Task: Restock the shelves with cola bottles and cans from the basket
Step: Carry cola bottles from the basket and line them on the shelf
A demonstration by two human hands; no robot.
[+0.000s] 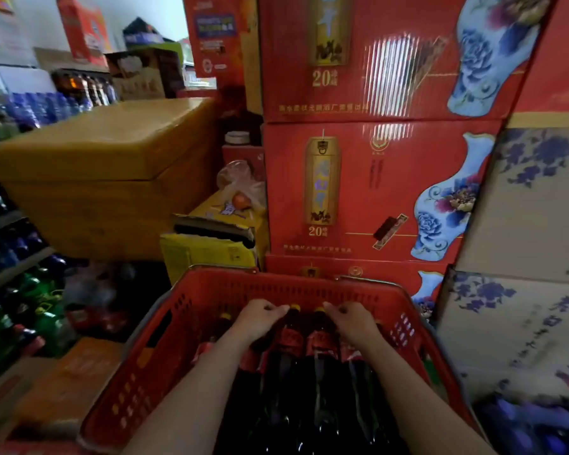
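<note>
The task looks to be at its beginning. The red basket (pixel 128 389) sits at 6 o'clock and is packed with cola bottles (pixel 321 348), which lie on their sides with the yellow caps pointing to 12 o'clock. No can can be told apart among them. The shelves (pixel 17 254) at 8 to 9 o'clock already carry rows of blue and green bottles. It cannot be seen whether any cola stands there, so nearly all of the restocking seems left to do.

Both hands are inside the basket, near its far wall. The left hand (pixel 260 318) has its fingers curled over the neck of 1 bottle, just at 11 o'clock from the middle caps. The right hand (pixel 350 323) is curled the same way over the neck of a neighbouring bottle. The grip looks like a pinch at the necks, but the fingertips are partly hidden.

Room for moving is small. Red cartons (pixel 358 192) stand in a stack right behind the far rim at 12 to 1 o'clock. White-and-blue cartons (pixel 523 224) close the side at 3 o'clock. A torn yellow carton (pixel 207 254) sits at 11 o'clock. The open way is probably upward and then toward 9 o'clock.
</note>
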